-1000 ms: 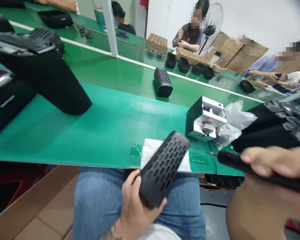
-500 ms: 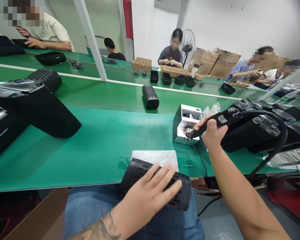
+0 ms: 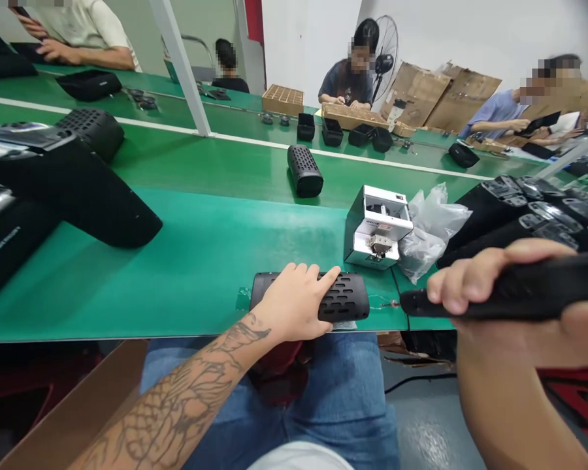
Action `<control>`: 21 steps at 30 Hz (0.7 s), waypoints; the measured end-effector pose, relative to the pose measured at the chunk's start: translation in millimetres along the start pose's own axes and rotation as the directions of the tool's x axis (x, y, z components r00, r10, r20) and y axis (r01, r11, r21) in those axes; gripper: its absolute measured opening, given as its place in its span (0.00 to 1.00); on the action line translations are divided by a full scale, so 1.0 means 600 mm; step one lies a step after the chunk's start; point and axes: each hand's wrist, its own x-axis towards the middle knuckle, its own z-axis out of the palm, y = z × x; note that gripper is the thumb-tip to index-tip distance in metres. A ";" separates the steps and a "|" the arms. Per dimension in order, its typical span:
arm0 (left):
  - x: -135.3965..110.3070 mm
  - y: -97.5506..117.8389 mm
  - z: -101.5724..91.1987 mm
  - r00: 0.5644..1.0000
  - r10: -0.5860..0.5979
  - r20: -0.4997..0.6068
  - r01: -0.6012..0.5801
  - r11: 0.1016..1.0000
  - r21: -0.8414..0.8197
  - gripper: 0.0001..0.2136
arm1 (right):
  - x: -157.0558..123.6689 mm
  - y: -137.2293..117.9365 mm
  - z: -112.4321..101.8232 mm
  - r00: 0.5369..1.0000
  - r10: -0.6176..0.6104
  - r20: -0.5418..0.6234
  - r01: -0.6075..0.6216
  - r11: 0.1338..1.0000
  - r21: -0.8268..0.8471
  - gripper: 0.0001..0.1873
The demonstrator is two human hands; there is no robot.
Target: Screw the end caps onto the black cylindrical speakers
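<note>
A black perforated speaker housing (image 3: 345, 298) lies on its side at the near edge of the green bench (image 3: 191, 261). My left hand (image 3: 294, 301) lies over it, fingers wrapped across its top, pressing it down. My right hand (image 3: 514, 294) is closed around a black electric screwdriver (image 3: 475, 299) held level. Its bit tip points left, a short gap from the housing's right end, with a small screw on the tip. A white screw feeder box (image 3: 378, 225) stands just beyond.
Large black speaker shells (image 3: 73, 183) lie at the left, more stacked at the right (image 3: 529, 209). A clear plastic bag (image 3: 431, 228) sits by the feeder. Another perforated housing (image 3: 304, 170) stands on the far belt. Several seated people work beyond. A cardboard box (image 3: 78, 405) is near my left knee.
My left hand has brought the housing from my lap up onto the bench edge. My right hand drew the screwdriver back from the feeder box toward the housing's right end.
</note>
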 end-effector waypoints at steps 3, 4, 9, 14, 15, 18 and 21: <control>-0.002 -0.001 0.003 1.000 0.005 -0.021 -0.005 1.000 -0.009 0.53 | -0.045 -0.015 0.032 0.997 0.046 0.063 -0.047 0.999 0.026 0.24; -0.003 0.000 0.004 1.000 0.007 -0.026 -0.007 1.000 -0.008 0.53 | -0.054 -0.010 0.041 0.997 0.048 0.068 -0.050 0.998 0.033 0.25; -0.005 0.003 0.004 0.999 0.018 -0.038 -0.018 1.000 0.003 0.53 | -0.053 0.043 0.063 0.996 0.025 0.086 -0.032 0.997 0.073 0.27; -0.006 0.004 0.003 0.999 0.009 -0.032 -0.009 1.000 0.004 0.53 | -0.042 0.068 0.073 0.996 0.046 0.081 -0.053 0.995 0.090 0.26; -0.006 0.004 0.002 1.000 0.007 -0.029 -0.007 1.000 0.002 0.53 | -0.042 0.070 0.075 0.995 0.060 0.081 -0.068 0.994 0.091 0.27; -0.005 0.004 0.001 1.000 -0.002 -0.017 0.002 1.000 -0.015 0.53 | -0.040 0.073 0.078 0.991 0.100 0.087 -0.109 0.989 0.099 0.26; -0.005 0.004 0.001 1.000 -0.006 -0.008 0.006 0.999 -0.034 0.53 | -0.036 0.077 0.076 0.979 0.130 0.159 -0.147 0.984 0.099 0.23</control>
